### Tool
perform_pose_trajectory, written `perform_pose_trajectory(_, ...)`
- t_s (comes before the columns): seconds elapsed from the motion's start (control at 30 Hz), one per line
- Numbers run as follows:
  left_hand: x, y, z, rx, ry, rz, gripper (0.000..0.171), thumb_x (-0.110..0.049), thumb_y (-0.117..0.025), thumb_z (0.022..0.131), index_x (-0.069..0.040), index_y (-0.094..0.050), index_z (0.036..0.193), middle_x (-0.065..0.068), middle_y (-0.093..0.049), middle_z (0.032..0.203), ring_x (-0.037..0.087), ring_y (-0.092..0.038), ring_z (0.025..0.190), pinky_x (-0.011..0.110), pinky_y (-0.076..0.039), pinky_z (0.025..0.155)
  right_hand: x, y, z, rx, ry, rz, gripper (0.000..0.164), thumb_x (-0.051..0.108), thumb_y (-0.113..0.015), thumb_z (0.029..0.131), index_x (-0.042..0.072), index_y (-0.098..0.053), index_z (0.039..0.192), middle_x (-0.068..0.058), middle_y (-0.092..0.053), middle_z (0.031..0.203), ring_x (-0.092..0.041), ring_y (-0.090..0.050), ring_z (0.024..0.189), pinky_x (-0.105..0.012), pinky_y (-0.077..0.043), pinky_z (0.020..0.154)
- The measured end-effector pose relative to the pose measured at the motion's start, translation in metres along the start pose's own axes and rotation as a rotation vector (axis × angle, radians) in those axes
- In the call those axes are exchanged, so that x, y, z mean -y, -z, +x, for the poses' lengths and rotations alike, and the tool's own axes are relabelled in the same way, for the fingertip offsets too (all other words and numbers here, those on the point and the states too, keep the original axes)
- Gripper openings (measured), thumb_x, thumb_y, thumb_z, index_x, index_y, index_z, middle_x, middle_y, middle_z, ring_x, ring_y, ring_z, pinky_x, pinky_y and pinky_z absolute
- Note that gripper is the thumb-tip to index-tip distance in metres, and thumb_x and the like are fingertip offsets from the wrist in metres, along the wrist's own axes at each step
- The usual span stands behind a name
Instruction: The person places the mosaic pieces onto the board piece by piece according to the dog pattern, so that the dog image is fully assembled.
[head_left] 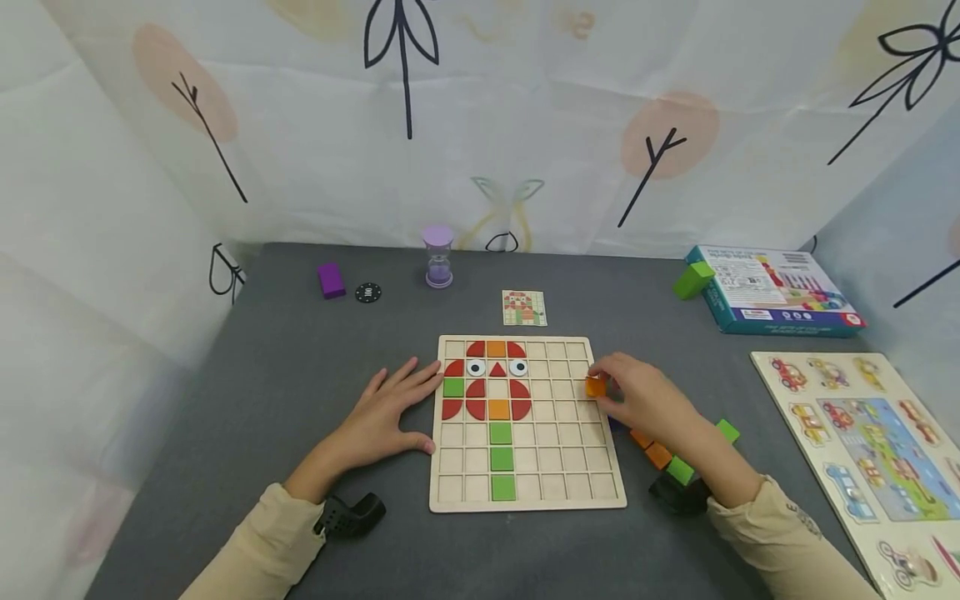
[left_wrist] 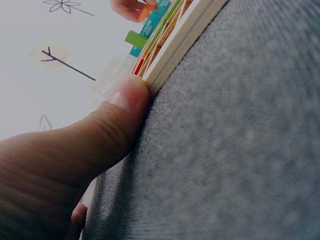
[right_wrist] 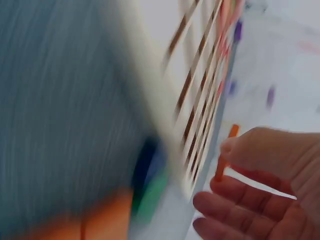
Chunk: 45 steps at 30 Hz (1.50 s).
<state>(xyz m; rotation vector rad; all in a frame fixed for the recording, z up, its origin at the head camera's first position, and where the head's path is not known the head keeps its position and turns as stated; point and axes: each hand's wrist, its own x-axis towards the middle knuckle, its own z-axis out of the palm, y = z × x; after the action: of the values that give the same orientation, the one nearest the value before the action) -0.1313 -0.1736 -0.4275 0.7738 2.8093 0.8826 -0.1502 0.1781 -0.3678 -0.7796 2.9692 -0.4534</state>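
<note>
A wooden grid board [head_left: 555, 454] lies flat, with red curved pieces, a red triangle, two eye pieces, orange squares and green squares in its cells. Spread fingers of my left hand [head_left: 386, 421] rest at the board's left edge; in the left wrist view the thumb [left_wrist: 122, 102] presses against its side. Between thumb and fingers my right hand [head_left: 645, 398] pinches a thin orange square tile [head_left: 595, 387], held at the board's right edge. The right wrist view shows this orange tile [right_wrist: 233, 131] edge-on.
Loose orange tiles [head_left: 658, 455] and green tiles [head_left: 681, 471] lie under the right forearm. A small pattern card [head_left: 524, 308] sits behind the board. Farther back stand a purple sand timer [head_left: 438, 258], purple block [head_left: 331, 281], black disc [head_left: 368, 292] and game box [head_left: 776, 292]. A picture puzzle [head_left: 817, 442] lies right.
</note>
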Motion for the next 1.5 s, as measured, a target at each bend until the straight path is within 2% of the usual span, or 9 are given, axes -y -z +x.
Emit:
perform_pose_trajectory(0.07,0.0,0.0,0.0,-0.001,0.0,-0.002,0.096,-0.056,-0.069,0.06,-0.019,-0.031,0.14,-0.005,-0.023,0.146,0.025,-0.011,0.136,0.056,-0.001,0.103,0.014,-0.005,-0.001,-0.012,0.063,0.069,0.029,0.011,-0.071,0.073,0.01,-0.06,0.1,0.0,-0.058,0.094,-0.013,-0.055,0.075,-0.026,-0.047,0.064)
perform_pose_trajectory(0.17,-0.001,-0.001,0.0,0.001,0.003,0.0,0.096,-0.056,-0.069,0.06,-0.02,-0.03,0.14,-0.005,-0.023,0.146,0.025,-0.011,0.136,0.055,-0.001,0.103,0.037,-0.015,-0.002,0.006,0.137,0.115,0.027,0.013,-0.07,0.074,0.012,-0.061,0.099,0.004,-0.057,0.092,-0.01,-0.054,0.076,-0.023,-0.048,0.066)
perform_pose_trajectory(0.37,-0.001,-0.002,0.0,0.003,0.004,-0.005,0.095,-0.055,-0.069,0.061,-0.02,-0.03,0.14,-0.005,-0.023,0.146,0.025,-0.01,0.136,0.055,-0.001,0.103,0.064,-0.031,-0.001,0.064,0.15,0.077,0.027,0.02,-0.07,0.075,0.016,-0.065,0.1,0.008,-0.057,0.093,-0.005,-0.051,0.076,-0.019,-0.046,0.068)
perform_pose_trajectory(0.73,0.0,-0.002,0.004,0.006,-0.016,-0.003,0.095,-0.055,-0.068,0.062,-0.02,-0.029,0.14,-0.004,-0.022,0.147,0.025,-0.01,0.136,0.055,-0.001,0.103,0.067,-0.038,0.003,0.029,0.16,-0.026,0.024,0.019,-0.071,0.073,0.016,-0.067,0.097,0.007,-0.057,0.087,-0.005,-0.052,0.076,-0.021,-0.047,0.067)
perform_pose_trajectory(1.0,0.001,-0.003,0.004,0.007,-0.01,0.003,0.095,-0.057,-0.068,0.062,-0.02,-0.029,0.14,-0.004,-0.023,0.146,0.025,-0.01,0.136,0.055,-0.001,0.103,0.068,-0.037,0.004,0.04,0.16,-0.018,0.024,0.019,-0.071,0.074,0.016,-0.067,0.098,0.007,-0.058,0.088,-0.005,-0.052,0.078,-0.021,-0.047,0.069)
perform_pose_trajectory(1.1,0.0,-0.003,0.003,0.011,-0.002,-0.002,0.095,-0.055,-0.069,0.062,-0.02,-0.03,0.14,-0.004,-0.023,0.146,0.025,-0.01,0.136,0.056,-0.001,0.103,0.064,-0.032,-0.002,0.03,0.14,-0.007,0.028,0.018,-0.073,0.072,0.016,-0.067,0.099,0.007,-0.058,0.091,-0.005,-0.052,0.08,-0.022,-0.048,0.069)
perform_pose_trajectory(1.2,0.0,-0.002,0.003,0.01,-0.007,-0.003,0.095,-0.055,-0.069,0.062,-0.019,-0.03,0.14,-0.003,-0.023,0.146,0.026,-0.01,0.136,0.056,-0.001,0.103,0.049,-0.021,-0.013,-0.016,0.092,-0.011,0.032,0.017,-0.074,0.07,0.013,-0.066,0.101,0.003,-0.059,0.094,-0.009,-0.054,0.08,-0.025,-0.048,0.067)
perform_pose_trajectory(1.33,0.0,-0.001,0.004,0.008,-0.018,0.002,0.095,-0.055,-0.069,0.062,-0.019,-0.029,0.14,-0.003,-0.023,0.147,0.025,-0.01,0.136,0.056,-0.001,0.103,0.021,-0.007,-0.036,-0.065,-0.029,-0.072,0.036,0.018,-0.076,0.068,0.01,-0.066,0.101,-0.001,-0.059,0.093,-0.012,-0.054,0.075,-0.027,-0.046,0.059)
perform_pose_trajectory(1.5,-0.001,0.001,0.002,0.009,-0.006,-0.001,0.095,-0.054,-0.07,0.061,-0.019,-0.03,0.14,-0.003,-0.023,0.146,0.026,-0.01,0.136,0.056,-0.001,0.103,-0.004,0.002,-0.057,-0.024,-0.169,-0.137,0.036,0.022,-0.077,0.067,0.008,-0.067,0.098,-0.003,-0.058,0.088,-0.014,-0.052,0.071,-0.032,-0.045,0.06)
